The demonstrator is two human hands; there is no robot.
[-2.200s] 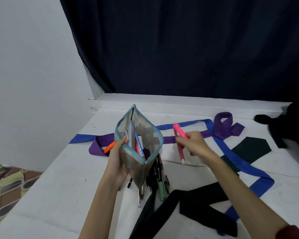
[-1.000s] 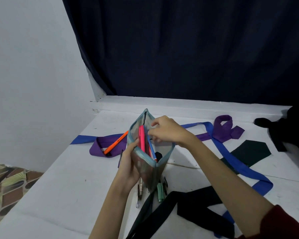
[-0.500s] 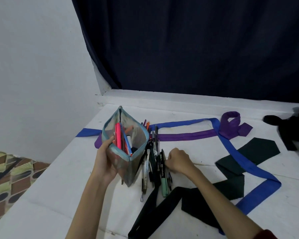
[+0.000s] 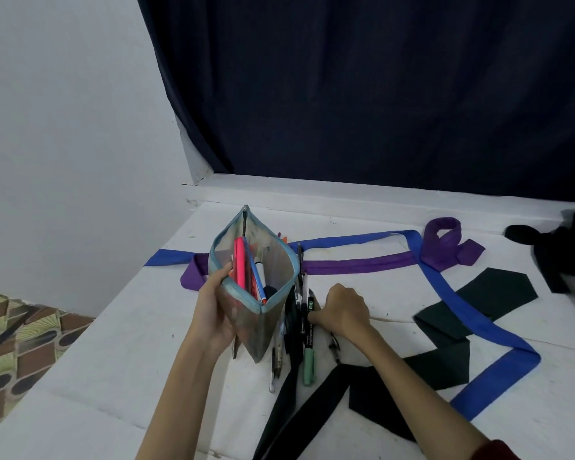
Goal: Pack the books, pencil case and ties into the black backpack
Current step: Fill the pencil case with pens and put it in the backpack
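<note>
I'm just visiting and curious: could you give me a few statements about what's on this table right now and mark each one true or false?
1. The left hand holds the pencil case with its top open. True.
2. The pencil case is empty. False: a pink marker and other pens stand inside it.
3. The right hand rests on the purple tie. False: it is at the loose pens lying beside the pencil case.
4. A blue tie crosses over the purple tie. True.
5. The black tie is already packed away. False: it lies spread on the table.
</note>
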